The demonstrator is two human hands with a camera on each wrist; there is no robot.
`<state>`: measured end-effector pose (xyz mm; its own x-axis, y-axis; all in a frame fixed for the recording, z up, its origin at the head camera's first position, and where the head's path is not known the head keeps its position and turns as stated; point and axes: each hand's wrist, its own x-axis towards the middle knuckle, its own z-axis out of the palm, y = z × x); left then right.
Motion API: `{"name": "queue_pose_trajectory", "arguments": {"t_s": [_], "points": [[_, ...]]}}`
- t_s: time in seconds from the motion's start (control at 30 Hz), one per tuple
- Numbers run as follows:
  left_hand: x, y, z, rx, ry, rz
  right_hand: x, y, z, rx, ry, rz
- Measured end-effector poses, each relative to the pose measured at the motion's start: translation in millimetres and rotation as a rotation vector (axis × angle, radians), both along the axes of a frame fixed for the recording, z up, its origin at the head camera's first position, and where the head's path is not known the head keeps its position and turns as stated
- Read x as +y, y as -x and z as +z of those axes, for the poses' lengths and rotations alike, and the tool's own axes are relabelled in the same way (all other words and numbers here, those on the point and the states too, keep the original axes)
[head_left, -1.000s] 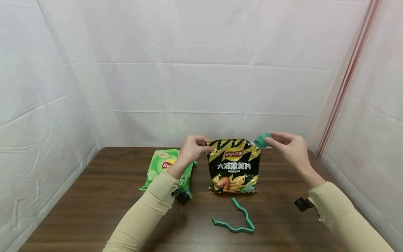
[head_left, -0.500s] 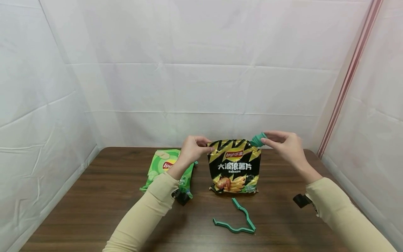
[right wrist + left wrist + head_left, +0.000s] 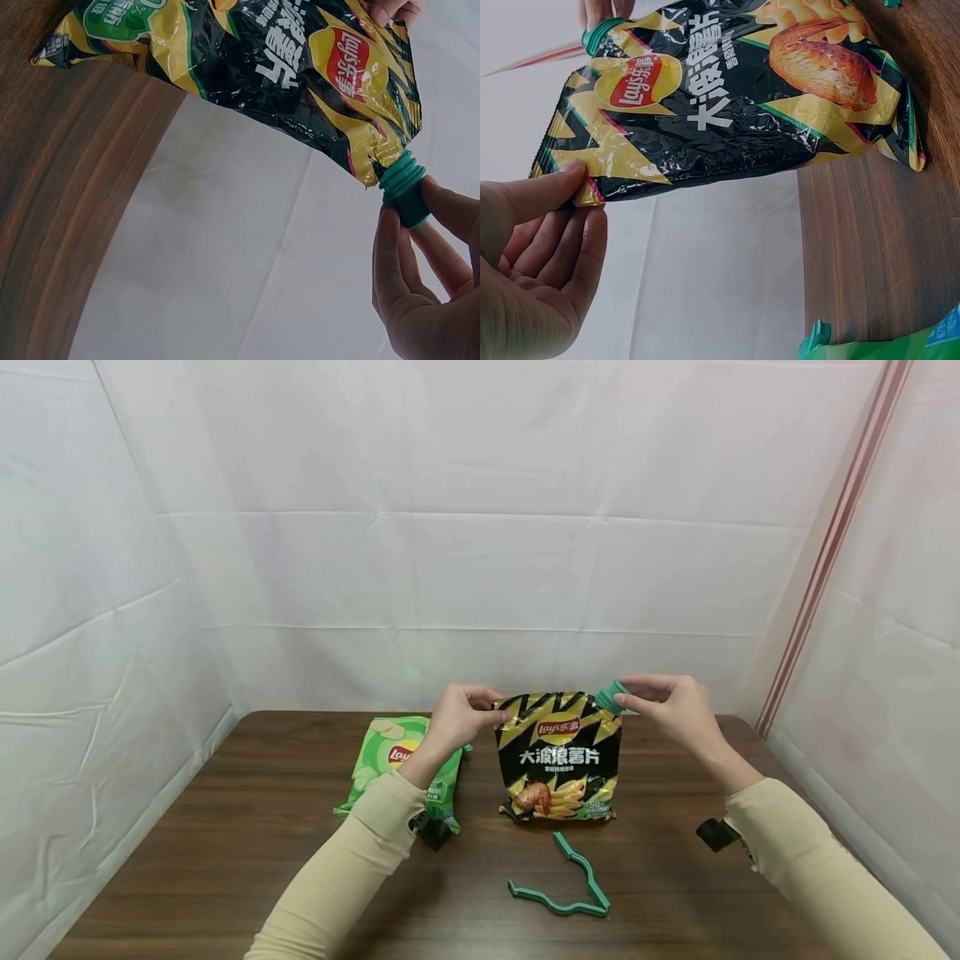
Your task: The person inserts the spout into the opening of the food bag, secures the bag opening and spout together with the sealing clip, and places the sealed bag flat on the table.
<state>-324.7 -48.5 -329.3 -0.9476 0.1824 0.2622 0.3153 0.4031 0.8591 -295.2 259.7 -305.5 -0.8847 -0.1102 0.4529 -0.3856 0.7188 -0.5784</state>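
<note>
A black and yellow chip bag (image 3: 558, 756) stands upright on the table. My left hand (image 3: 455, 720) pinches its upper left corner between thumb and fingers, as the left wrist view also shows. At the upper right corner my right hand (image 3: 678, 714) grips a small green threaded spout (image 3: 405, 187) between thumb and fingertips. The spout's threaded end touches that corner of the bag; how far the corner reaches into it is hidden. In front of the bag lies a green V-shaped clip strip (image 3: 562, 902), spread apart.
A green chip bag (image 3: 375, 760) lies on the dark wooden table (image 3: 247, 827) at the left, partly behind my left forearm. A bit of green plastic (image 3: 817, 336) shows at its edge. White sheeting (image 3: 480, 568) surrounds the table at the back and sides.
My right hand has moved left with the green spout, from just beyond the bag's upper right corner onto it. My left hand and the bag have stayed nearly still.
</note>
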Motion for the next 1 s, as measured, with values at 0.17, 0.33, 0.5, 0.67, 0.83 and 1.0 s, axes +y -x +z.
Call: {"name": "queue_pose_trajectory", "arguments": {"t_s": [0.17,0.33,0.5,0.67,0.83,1.0], "points": [[1,-0.5,0.3,-0.003,0.006,0.001,2,2.8,0.7,-0.049,-0.017,0.012],[1,-0.3,0.2,-0.009,0.011,0.004,2,5.4,3.0,-0.091,-0.029,0.022],[1,1.5,-0.7,-0.011,0.016,0.0,0,7.5,7.9,-0.13,-0.058,0.03],[0,2.2,-0.4,-0.014,0.017,-0.011,-3,8.5,16.0,-0.156,-0.098,0.054],[-1,2.9,-0.5,-0.019,0.016,-0.016,-5,10.0,19.6,-0.184,-0.118,0.058],[0,3.3,-1.6,-0.023,0.014,-0.022,-4,11.5,14.0,-0.193,-0.059,0.065]]}}
